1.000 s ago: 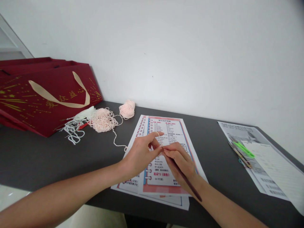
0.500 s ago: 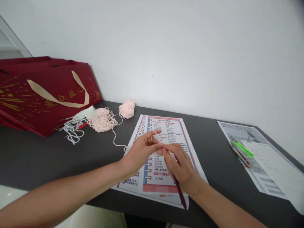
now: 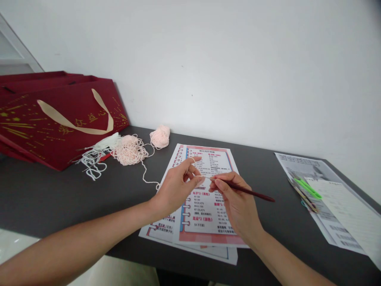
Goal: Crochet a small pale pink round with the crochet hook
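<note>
My left hand (image 3: 177,186) hovers over a printed instruction sheet (image 3: 208,198), with thumb and fingers pinched on a thin pale pink yarn strand (image 3: 145,174) looped over the forefinger. My right hand (image 3: 235,202) is closed on a dark red crochet hook (image 3: 247,192); its tip meets the yarn at my left fingertips and its handle points right. The strand runs back left to a loose pink yarn tangle (image 3: 129,150) and a small pink yarn ball (image 3: 160,136) on the dark table (image 3: 59,194).
A dark red gift bag (image 3: 56,119) with a beige ribbon handle lies at the back left, white yarn (image 3: 93,159) beside it. At the right edge lie more papers (image 3: 333,198) with green scissors (image 3: 308,187) and other small tools on top. A white wall stands behind.
My right hand has turned the crochet hook: its handle pointed down toward me before and now points out to the right. The left hand keeps its pinch on the yarn.
</note>
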Demonstrator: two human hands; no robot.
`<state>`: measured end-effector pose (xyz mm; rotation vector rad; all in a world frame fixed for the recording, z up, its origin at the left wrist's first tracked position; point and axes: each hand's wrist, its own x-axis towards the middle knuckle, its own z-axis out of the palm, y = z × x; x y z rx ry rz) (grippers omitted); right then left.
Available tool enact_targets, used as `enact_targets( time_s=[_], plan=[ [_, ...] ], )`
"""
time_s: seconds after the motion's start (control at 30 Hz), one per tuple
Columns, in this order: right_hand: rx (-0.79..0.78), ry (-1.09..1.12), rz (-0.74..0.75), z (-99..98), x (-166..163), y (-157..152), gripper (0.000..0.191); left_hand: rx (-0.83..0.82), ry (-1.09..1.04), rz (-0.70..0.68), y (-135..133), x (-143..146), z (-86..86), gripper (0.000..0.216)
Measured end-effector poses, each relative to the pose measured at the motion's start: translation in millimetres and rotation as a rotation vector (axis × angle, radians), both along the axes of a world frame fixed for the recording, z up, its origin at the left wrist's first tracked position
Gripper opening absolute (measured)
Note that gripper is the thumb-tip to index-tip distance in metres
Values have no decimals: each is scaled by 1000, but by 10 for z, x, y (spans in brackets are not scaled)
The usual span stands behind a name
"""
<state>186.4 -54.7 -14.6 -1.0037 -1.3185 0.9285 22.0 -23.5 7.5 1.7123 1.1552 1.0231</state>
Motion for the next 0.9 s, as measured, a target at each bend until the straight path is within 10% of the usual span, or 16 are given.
enact_targets(
  time_s=[0.2, 0.4, 0.6, 0.9],
  plan=[
    [482, -498, 80, 72, 72, -68, 22, 67, 94, 9, -1, -22, 72, 39],
    [289, -396, -6, 111, 98, -22, 12, 100, 106, -35, 2, -28, 70, 39],
    [423, -459, 78, 141, 141, -56, 19, 107, 117, -35, 31, -45, 75, 22],
    [-234, 395, 227, 131, 70, 100, 6, -144, -243, -178, 79, -6, -8, 38]
  ],
)
